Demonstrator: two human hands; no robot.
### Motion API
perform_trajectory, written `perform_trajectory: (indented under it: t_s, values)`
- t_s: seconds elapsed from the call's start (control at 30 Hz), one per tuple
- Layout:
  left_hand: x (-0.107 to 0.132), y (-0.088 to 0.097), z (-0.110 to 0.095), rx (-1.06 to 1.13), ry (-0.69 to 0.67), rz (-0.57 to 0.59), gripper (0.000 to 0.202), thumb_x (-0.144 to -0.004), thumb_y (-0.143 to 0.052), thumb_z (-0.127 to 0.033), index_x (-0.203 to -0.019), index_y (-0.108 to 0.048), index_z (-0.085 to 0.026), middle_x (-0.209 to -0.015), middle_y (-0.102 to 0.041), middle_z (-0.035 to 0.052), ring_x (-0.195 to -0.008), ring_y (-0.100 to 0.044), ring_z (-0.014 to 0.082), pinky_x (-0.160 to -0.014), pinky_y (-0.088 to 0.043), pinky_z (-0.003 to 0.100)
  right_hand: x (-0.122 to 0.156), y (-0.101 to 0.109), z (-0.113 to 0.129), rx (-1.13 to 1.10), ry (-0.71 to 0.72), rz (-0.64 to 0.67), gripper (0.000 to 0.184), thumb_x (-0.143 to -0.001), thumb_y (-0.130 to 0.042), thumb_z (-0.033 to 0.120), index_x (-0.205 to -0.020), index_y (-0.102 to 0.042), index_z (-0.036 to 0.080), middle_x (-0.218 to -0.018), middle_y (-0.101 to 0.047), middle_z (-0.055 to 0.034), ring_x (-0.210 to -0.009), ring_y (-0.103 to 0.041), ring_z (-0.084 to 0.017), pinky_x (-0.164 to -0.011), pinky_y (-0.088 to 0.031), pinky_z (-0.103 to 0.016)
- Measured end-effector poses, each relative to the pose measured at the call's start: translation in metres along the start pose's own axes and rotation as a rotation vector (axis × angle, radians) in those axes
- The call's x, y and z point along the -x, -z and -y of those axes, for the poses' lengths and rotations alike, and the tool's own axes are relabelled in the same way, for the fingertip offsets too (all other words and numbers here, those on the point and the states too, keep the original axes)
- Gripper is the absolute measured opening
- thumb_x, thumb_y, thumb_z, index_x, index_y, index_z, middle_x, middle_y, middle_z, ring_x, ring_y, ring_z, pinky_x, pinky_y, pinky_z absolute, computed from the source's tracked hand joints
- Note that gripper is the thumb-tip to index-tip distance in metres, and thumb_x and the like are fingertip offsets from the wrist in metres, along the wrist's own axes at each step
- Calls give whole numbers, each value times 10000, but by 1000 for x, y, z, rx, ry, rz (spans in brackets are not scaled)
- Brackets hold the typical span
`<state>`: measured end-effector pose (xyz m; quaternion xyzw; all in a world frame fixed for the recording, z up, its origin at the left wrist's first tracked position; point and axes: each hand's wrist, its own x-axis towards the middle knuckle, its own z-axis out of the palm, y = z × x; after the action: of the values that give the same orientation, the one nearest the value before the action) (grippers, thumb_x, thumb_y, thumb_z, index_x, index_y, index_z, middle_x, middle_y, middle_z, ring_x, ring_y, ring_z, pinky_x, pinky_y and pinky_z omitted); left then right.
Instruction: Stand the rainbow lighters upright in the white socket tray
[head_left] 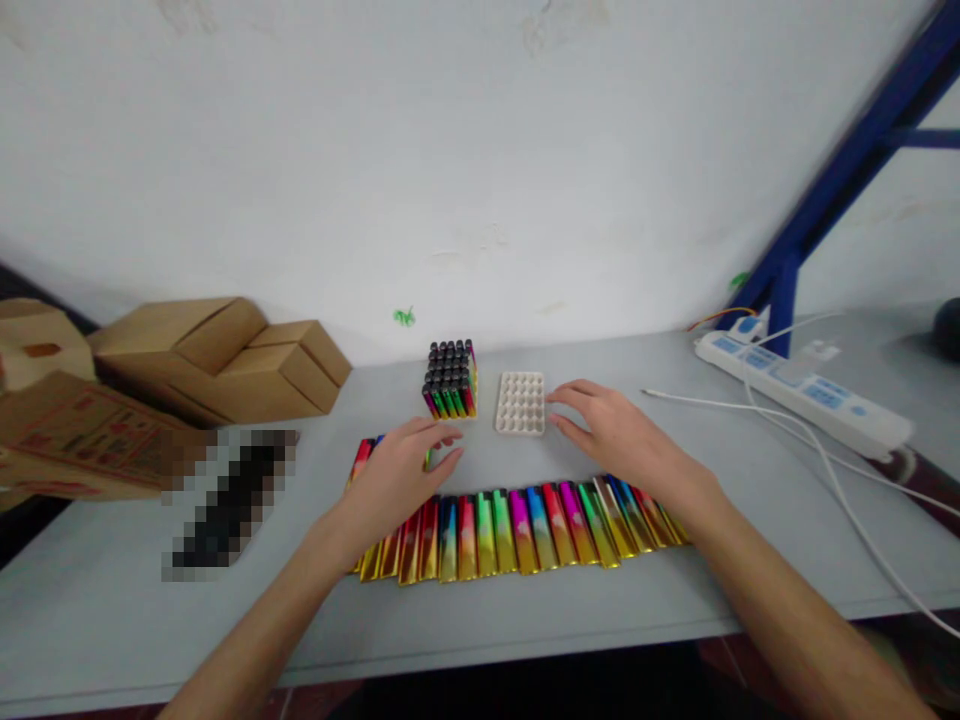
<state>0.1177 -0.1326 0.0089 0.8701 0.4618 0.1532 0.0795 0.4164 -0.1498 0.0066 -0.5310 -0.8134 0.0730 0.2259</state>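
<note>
My left hand (409, 462) is over the left part of a row of lighters, its fingers curled. A green sliver with a dark end shows between thumb and fingers, seemingly a lighter (429, 459) mostly hidden by the hand. My right hand (600, 425) is open, thumb and forefinger apart, fingertips at the right edge of a white tray (521, 432) with rows of empty round pockets. Shiny multicoloured lighters (504, 535) with gold lower ends lie side by side in front of me. Behind my left hand, a block of upright lighters (450, 378) with black tops stands packed together.
Cardboard boxes (217, 360) and an opened printed carton (75, 430) stand at the left. A blurred-out dark object (232, 500) lies near them. At the right are a white power strip (802, 390), white cables (821, 450) and a blue metal frame (817, 200). A white wall (480, 180) closes the back.
</note>
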Motion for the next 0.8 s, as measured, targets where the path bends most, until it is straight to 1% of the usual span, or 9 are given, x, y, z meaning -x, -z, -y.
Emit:
perform_trajectory:
  t_s: [0.1, 0.17, 0.23, 0.33, 0.43, 0.5, 0.63, 0.73, 0.8]
  values:
    - [-3, -2, -13, -63, -86, 24, 308, -979, -561, -357, -1155, -741, -180, -1189, -749, 114, -1113, -698, 292, -1028, -547, 449, -2, 12, -14, 7, -19, -72, 286, -1020, -552, 257, -1217, -723, 138, -1205, -739, -150, -1093, -711, -289, -1032, -528, -469]
    - [-1, 1, -11, -120, -71, 16, 287, -974, -557, -327, -1136, -743, -180, -1175, -747, 117, -1103, -695, 303, -1009, -552, 460, -4, 15, -19, 4, -9, -78, 288, -1020, -548, 262, -1210, -728, 142, -1193, -746, -146, -1092, -712, -288, -1034, -527, -477]
    - [4, 5, 0, -167, 10, -16, 279, -978, -527, -321, -1092, -745, -188, -1116, -749, 113, -1056, -698, 307, -969, -561, 465, -4, 14, -19, -11, 41, -50, 309, -1028, -537, 272, -1250, -713, 150, -1242, -732, -142, -1138, -699, -280, -1067, -512, -478]
    - [17, 11, 25, -201, 138, -64, 326, -983, -504, -405, -1054, -745, -197, -1038, -743, 111, -996, -702, 308, -941, -559, 461, -2, 1, -14, -22, 137, 42, 384, -1039, -530, 305, -1371, -648, 152, -1416, -646, -154, -1296, -625, -270, -1153, -455, -462]
    - [30, 13, 44, -222, 210, -79, 407, -989, -477, -489, -1070, -742, -191, -1061, -724, 124, -1028, -689, 313, -976, -536, 457, 2, -13, -8, -10, 167, 148, 428, -1032, -546, 303, -1418, -617, 132, -1510, -568, -181, -1395, -551, -282, -1186, -428, -467]
    - [36, 14, 49, -263, 277, -90, 486, -989, -450, -552, -1106, -734, -175, -1092, -706, 144, -1067, -673, 333, -992, -523, 467, 4, -19, -5, -2, 174, 185, 407, -1029, -543, 277, -1394, -637, 124, -1504, -573, -187, -1396, -553, -285, -1183, -435, -472]
    - [38, 15, 43, -388, 434, -81, 653, -962, -431, -646, -1292, -661, -132, -1113, -673, 203, -1057, -671, 382, -902, -545, 493, 5, -16, 0, 16, 206, 216, 337, -1049, -493, 255, -1265, -726, 143, -1390, -668, -165, -1326, -613, -286, -1142, -478, -474]
    - [35, 14, 35, -477, 498, -29, 695, -944, -415, -694, -1359, -625, -177, -1071, -667, 208, -981, -686, 403, -785, -553, 493, 7, -9, 3, -2, 217, 218, 305, -1046, -511, 260, -1175, -772, 172, -1341, -698, -144, -1267, -653, -280, -1122, -496, -463]
    - [33, 14, 33, -500, 515, -9, 704, -942, -404, -704, -1383, -615, -198, -1038, -662, 203, -916, -694, 398, -745, -549, 490, 7, -4, 2, -26, 209, 198, 298, -1041, -531, 275, -1199, -765, 181, -1354, -690, -141, -1261, -656, -281, -1127, -492, -464]
